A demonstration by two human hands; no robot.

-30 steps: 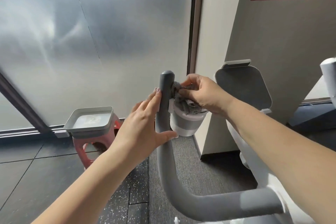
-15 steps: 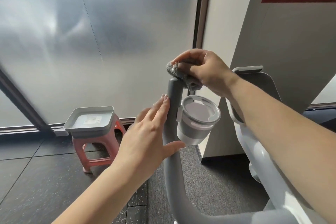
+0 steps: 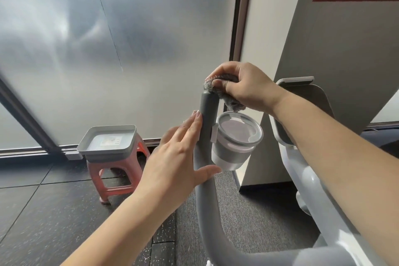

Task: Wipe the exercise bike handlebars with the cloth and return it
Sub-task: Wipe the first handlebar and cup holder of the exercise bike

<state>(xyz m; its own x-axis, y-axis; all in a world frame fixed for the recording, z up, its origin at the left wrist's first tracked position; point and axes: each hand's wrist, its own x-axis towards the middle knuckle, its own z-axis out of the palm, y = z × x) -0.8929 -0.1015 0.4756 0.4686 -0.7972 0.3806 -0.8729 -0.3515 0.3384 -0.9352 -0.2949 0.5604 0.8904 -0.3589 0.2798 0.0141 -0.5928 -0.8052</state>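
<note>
The grey padded handlebar (image 3: 206,119) rises upright in the middle of the view and curves down to the right at the bottom. My right hand (image 3: 248,86) grips a crumpled grey cloth (image 3: 231,101) and holds it on the bar's top end; part of the cloth hangs down behind the tip. My left hand (image 3: 179,153) lies against the bar's left side with straight fingers, thumb stretched across the bar's front below the cup.
A grey-banded cup with a clear lid (image 3: 236,142) sits in a holder clipped to the bar's right side. A grey tray (image 3: 108,142) rests on a pink stool (image 3: 112,179) at the left. The bike's white frame (image 3: 313,190) and tablet holder (image 3: 311,101) stand at the right.
My right hand lifted the cloth from the cup beside the bar up onto the bar's top end. My left hand has stayed against the bar.
</note>
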